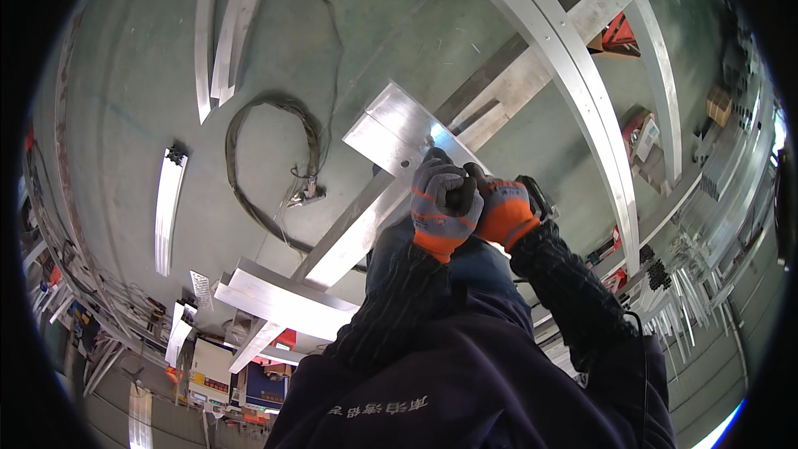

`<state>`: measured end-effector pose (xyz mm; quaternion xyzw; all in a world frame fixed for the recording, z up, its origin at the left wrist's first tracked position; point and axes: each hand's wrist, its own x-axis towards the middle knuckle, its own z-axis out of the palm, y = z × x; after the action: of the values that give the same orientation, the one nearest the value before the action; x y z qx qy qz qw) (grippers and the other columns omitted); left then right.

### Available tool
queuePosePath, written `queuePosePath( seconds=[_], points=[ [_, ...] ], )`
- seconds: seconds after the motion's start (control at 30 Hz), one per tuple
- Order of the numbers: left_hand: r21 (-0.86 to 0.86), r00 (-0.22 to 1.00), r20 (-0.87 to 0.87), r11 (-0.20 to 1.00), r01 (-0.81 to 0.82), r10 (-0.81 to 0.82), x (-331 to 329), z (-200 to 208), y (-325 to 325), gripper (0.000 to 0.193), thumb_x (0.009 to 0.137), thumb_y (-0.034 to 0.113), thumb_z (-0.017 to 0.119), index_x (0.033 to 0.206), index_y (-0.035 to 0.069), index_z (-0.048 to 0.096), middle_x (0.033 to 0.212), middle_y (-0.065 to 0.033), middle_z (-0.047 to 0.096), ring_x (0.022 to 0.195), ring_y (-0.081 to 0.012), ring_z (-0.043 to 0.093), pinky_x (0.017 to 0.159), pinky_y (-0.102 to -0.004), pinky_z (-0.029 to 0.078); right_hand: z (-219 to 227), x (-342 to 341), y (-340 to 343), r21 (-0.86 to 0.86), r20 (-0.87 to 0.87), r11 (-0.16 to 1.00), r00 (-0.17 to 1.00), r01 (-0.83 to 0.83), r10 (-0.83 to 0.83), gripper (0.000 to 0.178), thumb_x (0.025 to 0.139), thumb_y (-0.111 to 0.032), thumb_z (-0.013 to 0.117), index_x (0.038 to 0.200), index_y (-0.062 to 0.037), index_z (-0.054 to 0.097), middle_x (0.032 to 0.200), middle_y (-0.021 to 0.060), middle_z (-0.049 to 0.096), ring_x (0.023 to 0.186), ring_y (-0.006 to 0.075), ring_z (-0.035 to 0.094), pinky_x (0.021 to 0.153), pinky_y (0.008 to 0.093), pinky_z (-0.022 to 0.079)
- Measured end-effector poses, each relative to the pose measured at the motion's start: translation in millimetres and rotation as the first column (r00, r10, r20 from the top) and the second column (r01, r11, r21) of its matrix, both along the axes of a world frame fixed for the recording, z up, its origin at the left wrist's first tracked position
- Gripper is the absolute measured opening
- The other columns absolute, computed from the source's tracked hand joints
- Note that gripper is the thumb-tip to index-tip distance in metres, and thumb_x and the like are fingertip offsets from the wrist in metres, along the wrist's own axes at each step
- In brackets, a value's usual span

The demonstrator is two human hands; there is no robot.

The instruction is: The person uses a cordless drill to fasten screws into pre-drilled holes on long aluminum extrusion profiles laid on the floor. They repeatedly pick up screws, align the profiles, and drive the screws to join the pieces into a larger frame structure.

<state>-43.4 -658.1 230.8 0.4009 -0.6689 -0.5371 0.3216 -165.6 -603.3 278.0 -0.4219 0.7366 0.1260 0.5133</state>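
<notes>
Both of my hands wear grey and orange gloves and are closed around a dark power tool (460, 199) that looks like a drill. My left hand (440, 195) wraps its body. My right hand (503, 208) grips it from the right side, and the tool's dark lower end sticks out beyond that hand. The tool's front points at a flat silver metal piece (391, 125), where a small bright spot shows near the tip; contact is hard to tell. A round dark hole sits in the metal left of the tip. The piece lies across a long metal beam (353, 229).
A large curved metal profile (582, 75) arches on the right. Another curved piece (287, 295) rests across the beam at lower left. A coiled hose (233, 158) lies on the green floor, with loose metal strips (170, 212) farther left. Many profiles are stacked at far right.
</notes>
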Motion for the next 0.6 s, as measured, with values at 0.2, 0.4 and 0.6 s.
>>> queuePosePath(
  seconds=[0.2,0.4,0.6],
  points=[
    [0.005,1.0,0.002,1.0,0.007,-0.007,-3,-1,-9,0.027,0.074,-0.004,0.075,0.09,0.007,0.057,0.094,-0.0108,0.064,0.092,-0.0316,0.063,0.086,-0.0414,0.052,-10,7,3,-0.006,-0.07,0.999,0.997,0.032,-0.032,0.074,0.079,-0.045,0.07,0.136,-0.0039,0.046,0.097,0.0133,0.073,0.091,0.035,0.071,0.075,0.0435,0.056],
    [0.033,1.0,-0.013,0.999,0.024,-0.024,-9,-3,-16,0.026,0.075,-0.003,0.076,0.09,0.006,0.057,0.093,-0.0111,0.064,0.091,-0.0313,0.063,0.084,-0.0407,0.052,-9,-5,-6,0.031,0.073,0.995,0.993,0.096,-0.098,0.056,0.077,-0.043,0.072,0.12,-0.0081,0.06,0.099,0.011,0.073,0.096,0.0334,0.071,0.08,0.043,0.056],
    [0.054,1.0,-0.007,0.998,0.024,-0.024,-7,-1,-19,0.025,0.074,-0.003,0.075,0.091,0.004,0.059,0.096,-0.0124,0.065,0.093,-0.0325,0.064,0.085,-0.0404,0.052,-5,-6,-21,0.101,0.047,0.995,0.999,0.002,-0.007,0.057,0.076,-0.044,0.072,0.118,-0.0065,0.061,0.101,0.0132,0.074,0.097,0.0335,0.071,0.081,0.0429,0.057]
  ],
)
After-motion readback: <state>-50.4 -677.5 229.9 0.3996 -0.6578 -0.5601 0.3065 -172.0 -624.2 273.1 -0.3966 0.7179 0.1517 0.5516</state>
